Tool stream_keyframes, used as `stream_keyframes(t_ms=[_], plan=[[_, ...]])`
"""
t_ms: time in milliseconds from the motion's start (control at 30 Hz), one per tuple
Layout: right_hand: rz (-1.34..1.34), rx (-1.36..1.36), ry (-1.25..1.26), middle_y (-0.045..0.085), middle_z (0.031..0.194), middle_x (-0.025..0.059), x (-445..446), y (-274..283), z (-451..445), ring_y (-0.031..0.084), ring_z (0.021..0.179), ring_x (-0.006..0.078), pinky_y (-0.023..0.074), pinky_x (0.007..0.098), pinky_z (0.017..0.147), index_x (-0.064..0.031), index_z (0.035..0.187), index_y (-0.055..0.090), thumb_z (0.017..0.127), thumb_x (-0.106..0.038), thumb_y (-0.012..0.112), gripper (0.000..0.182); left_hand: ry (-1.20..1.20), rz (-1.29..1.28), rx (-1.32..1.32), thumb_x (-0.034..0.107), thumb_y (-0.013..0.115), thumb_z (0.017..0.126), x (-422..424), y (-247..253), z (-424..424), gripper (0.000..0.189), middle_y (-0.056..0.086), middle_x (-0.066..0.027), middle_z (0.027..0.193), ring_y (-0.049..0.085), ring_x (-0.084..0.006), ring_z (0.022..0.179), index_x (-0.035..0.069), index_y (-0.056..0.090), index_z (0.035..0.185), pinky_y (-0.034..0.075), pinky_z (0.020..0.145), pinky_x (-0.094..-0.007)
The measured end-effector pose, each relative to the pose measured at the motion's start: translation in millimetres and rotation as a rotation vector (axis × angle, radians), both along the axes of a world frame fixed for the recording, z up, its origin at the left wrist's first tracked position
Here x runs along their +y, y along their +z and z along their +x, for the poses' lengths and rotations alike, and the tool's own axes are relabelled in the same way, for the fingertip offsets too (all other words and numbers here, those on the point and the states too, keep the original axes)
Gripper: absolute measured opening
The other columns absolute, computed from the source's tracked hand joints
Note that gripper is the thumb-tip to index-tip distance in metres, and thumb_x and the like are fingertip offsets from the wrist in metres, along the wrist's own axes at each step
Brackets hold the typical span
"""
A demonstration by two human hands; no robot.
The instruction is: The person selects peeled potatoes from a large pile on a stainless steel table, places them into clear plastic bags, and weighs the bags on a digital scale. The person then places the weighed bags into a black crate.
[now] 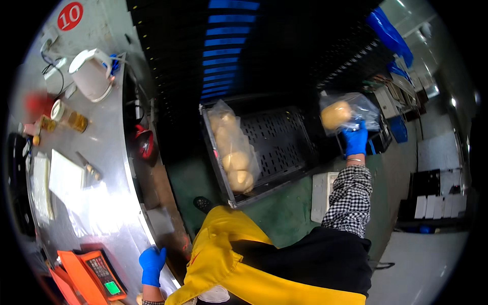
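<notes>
My right hand, in a blue glove, is stretched out at the right and grips a clear plastic bag with a round, tan item in or against it; what the item is, I cannot tell. My left hand, gloved in blue too, rests by the near edge of the steel table, with its fingers curled; whether it holds anything is unclear. Between the hands, lower down, a black perforated plastic crate holds several similar tan items in clear bags along its left side.
On the steel table are a white electric kettle, a jar, a knife, white sheets and an orange scale. Stacked black crates stand beyond. A white box lies on the green floor.
</notes>
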State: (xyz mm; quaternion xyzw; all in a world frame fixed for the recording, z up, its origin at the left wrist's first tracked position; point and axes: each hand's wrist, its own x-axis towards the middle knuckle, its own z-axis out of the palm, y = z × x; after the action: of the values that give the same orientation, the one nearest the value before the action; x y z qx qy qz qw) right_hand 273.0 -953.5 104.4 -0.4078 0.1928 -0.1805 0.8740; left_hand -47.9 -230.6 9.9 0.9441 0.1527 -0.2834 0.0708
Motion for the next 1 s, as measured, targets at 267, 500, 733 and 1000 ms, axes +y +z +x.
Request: stream_keyframes(t_ms=[267,500,733,1000], plan=[[-0.3,0.292,-0.352,0.026,0.144,0.0149,-79.7,79.2,-33.6,0.026,0.13,0.041,0.0276,0.0655,0.096,-0.0147,0.139,0.03,0.09,-0.052,0.037,0.062,0.025,0.035,-0.007,0.046,0.062,0.075,-1.1,-11.4,-1.3,0.041,0.064,-0.0177,0.073,0.062,-0.0334,0.069,0.005,0.064,0.072,0.049,0.06,-0.0424],[-0.224,0.074,-0.538,0.022,0.146,0.0135,-145.0,-14.4,51.6,0.025,0.131,0.0398,0.0278,0.0621,0.099,-0.0111,0.142,0.023,0.09,-0.052,0.038,0.067,0.298,0.18,0.146,0.043,0.067,0.069,-2.6,-4.9,-1.6,0.041,0.065,-0.0172,0.076,0.064,-0.0327,0.072,0.003,0.067,0.078,0.05,0.064,-0.0408],[-0.947,0.341,-0.398,0.027,0.144,0.0122,-312.3,-170.3,125.6,0.029,0.13,0.0348,0.0313,0.0572,0.099,-0.0097,0.141,0.024,0.09,-0.047,0.042,0.065,0.455,0.178,0.271,0.039,0.072,0.064,5.2,-17.4,20.6,0.04,0.065,-0.0165,0.073,0.064,-0.031,0.067,0.001,0.067,0.077,0.05,0.06,-0.0389],[-0.268,0.43,-0.41,0.038,0.137,0.0118,-206.9,-182.3,183.4,0.038,0.124,0.032,0.0345,0.0515,0.098,-0.0077,0.136,0.036,0.09,-0.047,0.042,0.061,0.503,0.149,0.23,0.035,0.076,0.061,47.1,-18.0,-17.5,0.038,0.065,-0.0157,0.07,0.064,-0.0291,0.064,0.001,0.067,0.075,0.049,0.057,-0.0371]])
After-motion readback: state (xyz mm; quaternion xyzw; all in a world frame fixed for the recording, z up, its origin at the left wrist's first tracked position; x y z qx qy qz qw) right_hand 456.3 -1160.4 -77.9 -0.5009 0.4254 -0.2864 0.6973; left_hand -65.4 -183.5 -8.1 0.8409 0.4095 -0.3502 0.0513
